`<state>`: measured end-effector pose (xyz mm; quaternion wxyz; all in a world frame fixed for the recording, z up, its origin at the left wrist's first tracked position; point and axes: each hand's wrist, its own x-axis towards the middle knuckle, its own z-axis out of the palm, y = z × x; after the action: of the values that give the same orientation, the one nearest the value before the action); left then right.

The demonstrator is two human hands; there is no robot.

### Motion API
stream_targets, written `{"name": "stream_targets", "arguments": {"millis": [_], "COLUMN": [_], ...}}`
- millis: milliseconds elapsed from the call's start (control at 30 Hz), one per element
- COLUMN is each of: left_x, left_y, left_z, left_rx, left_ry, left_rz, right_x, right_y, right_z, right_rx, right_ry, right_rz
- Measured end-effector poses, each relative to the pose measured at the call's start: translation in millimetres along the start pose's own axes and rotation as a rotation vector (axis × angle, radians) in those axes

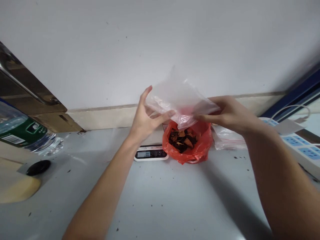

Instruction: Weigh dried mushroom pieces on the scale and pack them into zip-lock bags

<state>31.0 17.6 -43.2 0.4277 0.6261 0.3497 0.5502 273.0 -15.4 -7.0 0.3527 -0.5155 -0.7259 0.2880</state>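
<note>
Between my two hands hangs a clear plastic bag [175,96], held above a red plastic bag [202,146]. My left hand [148,118] pinches its left side, thumb in front. On the right edge, my right hand [222,111] grips it with the thumb along the front; its other fingers are partly behind the plastic. The red bag stands open and holds dark and orange-brown dried pieces [183,140]. Left of it lies a white digital scale [151,154] whose display reads 0.0; its rear part is hidden behind my left hand and the red bag.
A large water bottle [25,133] leans in at the left, near a black round lid [38,167] and a pale yellowish container [22,188]. More clear bags [228,136] lie right of the red bag. Power strips [302,146] are at the far right. A white wall [160,40] rises behind.
</note>
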Motion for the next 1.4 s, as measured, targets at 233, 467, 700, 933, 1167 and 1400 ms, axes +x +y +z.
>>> {"name": "stream_targets", "arguments": {"millis": [233,467,700,933,1167,1400], "left_x": [5.2,3.4,-1.8,-22.5,-28.4,-13.7], "left_y": [8.8,15.6,29.5,15.1,-19.7,-33.6], "left_z": [-18.1,-36.5,-117.2,-188.4,-195.1,-171.1], "left_rx": [-0.024,0.025,0.280,0.520,0.639,0.862], "left_ry": [0.157,0.205,0.067,0.194,-0.145,-0.263], "left_rz": [0.118,-0.007,-0.305,-0.691,-0.746,-0.414], "right_x": [5.3,8.2,19.2,42.0,23.1,15.7], "right_y": [-10.8,-18.6,-44.2,-68.7,-62.9,-57.0], "right_z": [22.3,34.2,68.6,170.6,224.4,228.0], "right_rx": [0.359,0.413,0.258,-0.460,-0.829,-0.892], "right_ry": [0.068,0.074,0.165,0.086,-0.474,-0.486], "right_rz": [0.084,0.235,0.086,-0.572,-0.601,-0.662]}}
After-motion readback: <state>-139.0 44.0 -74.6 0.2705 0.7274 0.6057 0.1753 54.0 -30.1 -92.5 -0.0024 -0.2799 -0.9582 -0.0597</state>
